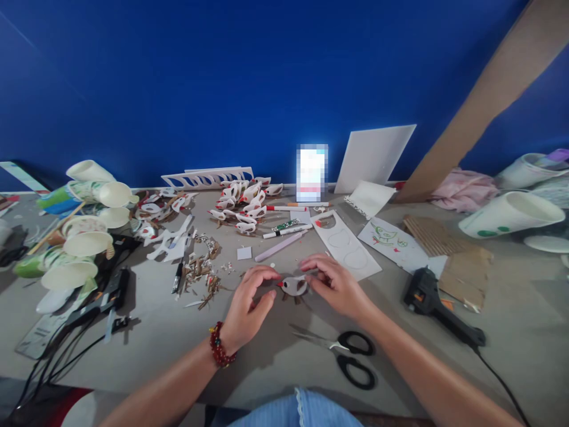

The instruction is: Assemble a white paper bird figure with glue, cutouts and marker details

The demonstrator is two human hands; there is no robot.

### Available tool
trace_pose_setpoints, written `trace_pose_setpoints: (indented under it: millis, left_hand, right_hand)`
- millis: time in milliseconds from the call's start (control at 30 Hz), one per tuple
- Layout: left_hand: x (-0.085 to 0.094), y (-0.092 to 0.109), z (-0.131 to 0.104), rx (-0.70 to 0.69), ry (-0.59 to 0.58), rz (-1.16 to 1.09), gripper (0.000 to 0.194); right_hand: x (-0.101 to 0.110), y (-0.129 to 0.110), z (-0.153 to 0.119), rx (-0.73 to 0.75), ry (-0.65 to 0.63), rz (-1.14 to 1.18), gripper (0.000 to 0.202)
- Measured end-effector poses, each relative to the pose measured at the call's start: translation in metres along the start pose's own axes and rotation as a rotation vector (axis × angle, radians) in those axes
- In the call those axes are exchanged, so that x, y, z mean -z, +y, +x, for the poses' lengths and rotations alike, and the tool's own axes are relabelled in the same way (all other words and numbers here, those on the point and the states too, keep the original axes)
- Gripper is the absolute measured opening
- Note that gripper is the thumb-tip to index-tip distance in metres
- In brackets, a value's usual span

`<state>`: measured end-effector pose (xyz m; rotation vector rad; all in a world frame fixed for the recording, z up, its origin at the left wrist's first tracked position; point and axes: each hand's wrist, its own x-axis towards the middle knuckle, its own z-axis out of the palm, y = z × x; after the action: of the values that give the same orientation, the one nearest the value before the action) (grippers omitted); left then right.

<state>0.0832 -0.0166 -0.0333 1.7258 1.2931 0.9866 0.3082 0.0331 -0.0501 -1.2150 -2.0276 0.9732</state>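
Observation:
A small white paper bird [293, 286] with a red beak and brown bits for legs is between my hands, low over the grey table. My left hand [252, 302] is at its beak side, thumb and fingers apart. On the tail side my right hand [333, 283] has its thumb and index finger drawn together at the bird's tail, apparently holding it there. Just below the bird lies a pair of black-handled scissors [351, 350], blades partly apart and pointing left. Similar finished-looking birds [249, 201] are grouped behind.
A black glue gun [440, 308] with a cord lies at the right. White card with drawn outlines [349, 246], markers [287, 232] and twig scraps [204, 273] surround the work spot. Paper cups [73, 267] crowd the left; a lit, blurred screen [312, 172] stands at the blue wall.

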Motion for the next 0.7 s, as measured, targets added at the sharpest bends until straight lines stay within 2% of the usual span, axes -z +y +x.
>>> trace_pose_setpoints:
  millis: [200,333,700]
  left_hand:
    - [0.000,-0.006,0.001,0.011,0.042,0.006,0.024]
    - [0.000,-0.008,0.001,0.013,0.037,0.006,0.024]
    - [-0.001,-0.007,0.001,-0.003,0.058,0.043,0.022]
  right_hand:
    - [0.001,-0.009,-0.009,0.110,-0.170,-0.247,0.050]
    - [0.001,-0.013,-0.009,0.143,-0.221,-0.292,0.049]
    - [0.006,-0.012,-0.007,0.165,-0.236,-0.271,0.051]
